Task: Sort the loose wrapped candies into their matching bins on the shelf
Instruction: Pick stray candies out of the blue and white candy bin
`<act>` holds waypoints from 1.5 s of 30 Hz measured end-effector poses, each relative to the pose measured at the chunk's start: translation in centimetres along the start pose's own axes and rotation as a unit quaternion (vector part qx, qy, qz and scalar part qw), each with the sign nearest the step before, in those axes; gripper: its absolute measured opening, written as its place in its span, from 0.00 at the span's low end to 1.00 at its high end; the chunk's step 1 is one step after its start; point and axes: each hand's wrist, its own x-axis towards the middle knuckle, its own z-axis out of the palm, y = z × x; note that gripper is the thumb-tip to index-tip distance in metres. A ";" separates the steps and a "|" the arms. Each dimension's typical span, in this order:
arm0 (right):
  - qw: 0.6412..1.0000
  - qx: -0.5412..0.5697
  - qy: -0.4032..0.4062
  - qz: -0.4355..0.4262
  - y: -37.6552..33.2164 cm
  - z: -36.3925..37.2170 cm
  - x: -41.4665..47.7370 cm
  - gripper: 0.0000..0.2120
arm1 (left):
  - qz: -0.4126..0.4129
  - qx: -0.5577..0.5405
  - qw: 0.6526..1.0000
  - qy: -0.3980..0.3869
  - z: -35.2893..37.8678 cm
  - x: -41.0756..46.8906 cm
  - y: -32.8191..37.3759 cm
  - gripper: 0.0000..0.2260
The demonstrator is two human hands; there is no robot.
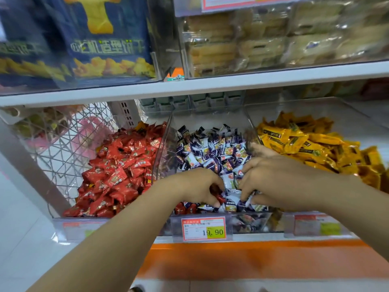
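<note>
Three clear bins stand side by side on the lower shelf. The left bin (162,144) is full of red candies (117,171). Purple-and-white candies (212,148) fill the middle bin (248,121). Yellow candies (305,142) lie in the right bin. Both hands are in the front of the middle bin. My left hand (193,186) curls its fingers round a few red candies (216,192). My right hand (280,180) digs its bent fingers into the purple-and-white pile; what it holds is hidden. More red candies (185,207) lie at the bin's front left.
A price tag (203,228) reading 19.90 hangs on the shelf's front rail. A white wire basket (69,140) stands left of the red bin. The upper shelf (231,83) carries blue biscuit bags (105,39) and wrapped cakes (273,39). An orange panel (252,260) runs below.
</note>
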 end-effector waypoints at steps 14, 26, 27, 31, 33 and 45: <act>1.000 0.005 0.020 0.023 -0.2 0.2 0.3 0.13 | -0.007 -0.032 0.985 0.167 0.2 -2.0 0.4 0.08; 0.999 0.012 0.027 0.046 -1.0 -0.4 1.9 0.14 | -0.135 -0.006 0.850 0.508 -2.1 -12.3 -7.8 0.08; 0.998 0.027 0.041 0.043 -1.3 -0.6 2.2 0.13 | -0.144 -0.007 0.860 0.490 -1.5 -12.2 -8.7 0.09; 0.990 0.124 0.072 0.009 -2.9 -1.0 4.3 0.13 | -0.118 -0.057 0.892 0.432 0.2 -11.5 -9.3 0.12; 0.982 0.181 0.054 -0.012 -3.6 -0.8 5.9 0.14 | -0.112 -0.066 0.892 0.433 0.5 -11.2 -9.1 0.12; 0.993 0.099 0.049 0.030 -5.6 2.0 11.5 0.04 | -0.067 -0.069 0.878 0.469 1.7 -11.6 -9.2 0.12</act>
